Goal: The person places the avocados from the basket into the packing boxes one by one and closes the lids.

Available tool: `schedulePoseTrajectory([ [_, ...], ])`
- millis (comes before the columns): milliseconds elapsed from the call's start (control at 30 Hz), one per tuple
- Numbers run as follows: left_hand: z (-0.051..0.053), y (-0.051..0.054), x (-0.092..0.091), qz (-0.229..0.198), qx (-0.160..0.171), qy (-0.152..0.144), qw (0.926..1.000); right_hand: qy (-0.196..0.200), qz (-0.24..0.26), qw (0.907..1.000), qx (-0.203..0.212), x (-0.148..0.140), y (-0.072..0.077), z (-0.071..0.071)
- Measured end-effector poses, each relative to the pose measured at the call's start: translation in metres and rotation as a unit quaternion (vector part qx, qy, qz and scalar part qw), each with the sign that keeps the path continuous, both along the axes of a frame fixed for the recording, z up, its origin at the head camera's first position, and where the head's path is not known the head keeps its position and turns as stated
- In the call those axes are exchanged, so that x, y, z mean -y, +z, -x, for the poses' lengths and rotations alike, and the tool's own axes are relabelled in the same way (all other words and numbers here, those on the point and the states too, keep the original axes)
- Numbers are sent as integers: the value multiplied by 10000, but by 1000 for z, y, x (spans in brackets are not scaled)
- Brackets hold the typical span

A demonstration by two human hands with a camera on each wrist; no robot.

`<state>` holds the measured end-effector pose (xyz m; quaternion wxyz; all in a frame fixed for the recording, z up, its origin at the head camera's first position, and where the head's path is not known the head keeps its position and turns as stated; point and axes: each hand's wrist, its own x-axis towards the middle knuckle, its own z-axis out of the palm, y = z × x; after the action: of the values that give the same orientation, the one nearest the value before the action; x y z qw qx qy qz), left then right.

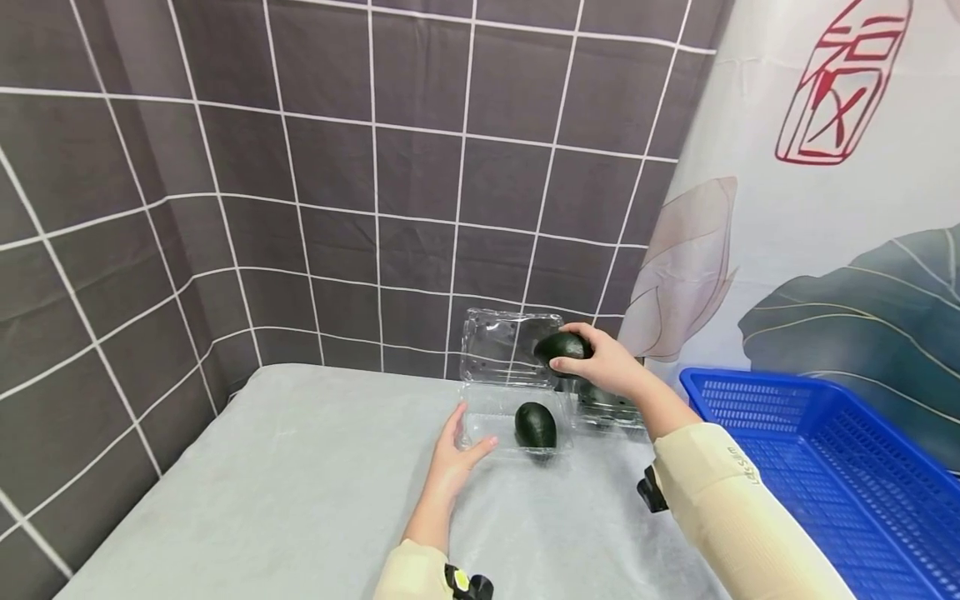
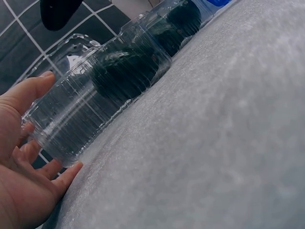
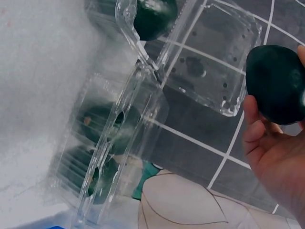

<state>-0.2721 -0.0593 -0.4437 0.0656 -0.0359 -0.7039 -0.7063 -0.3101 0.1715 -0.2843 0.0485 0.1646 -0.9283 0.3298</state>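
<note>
A dark green avocado [image 1: 561, 353] is gripped between the thumb and fingers of my right hand [image 1: 603, 360], raised above the table. Below it stands a clear plastic clamshell box [image 1: 487, 410] with its lid [image 1: 491, 337] up at the back. Another avocado [image 1: 536, 427] lies in the right part of that box. At the box's left end is my left hand [image 1: 452, 454], thumb and fingers spread about the wall. In the left wrist view those fingers [image 2: 71, 176] are extended and the thumb lies near the rim.
To the right stands a second clear box [image 3: 71, 157], closed, with avocados inside. A blue plastic basket [image 1: 813, 433] sits at the table's right side. Grey cloth covers the table [image 1: 300, 483], and a dark gridded curtain [image 1: 337, 167] hangs behind.
</note>
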Motion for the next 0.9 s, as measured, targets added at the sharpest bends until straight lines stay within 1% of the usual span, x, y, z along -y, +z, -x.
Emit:
schedulePoseTrajectory([
  [233,0,0,0,-56,43,-7,10000,167,15,9998,-115,6,-4,3],
  [400,1,0,0,-45,150,24,9999,162,-213,9996,-109,11,-11,5],
  [500,1,2,1,-177,233,26,9996,123,-352,9993,-31,16,-14,4],
  [533,0,3,1,-194,221,28,9996,132,-383,9992,-4,18,-15,4],
  [633,-8,16,2,-327,202,24,9993,224,-413,9988,100,23,-19,3],
  [767,-7,16,2,-357,211,82,9991,362,-360,9983,279,29,-27,4],
  [867,1,5,1,-390,243,116,9989,398,-274,9981,385,34,-33,5],
  [900,1,5,1,-398,254,119,9988,401,-250,9980,411,36,-35,5],
])
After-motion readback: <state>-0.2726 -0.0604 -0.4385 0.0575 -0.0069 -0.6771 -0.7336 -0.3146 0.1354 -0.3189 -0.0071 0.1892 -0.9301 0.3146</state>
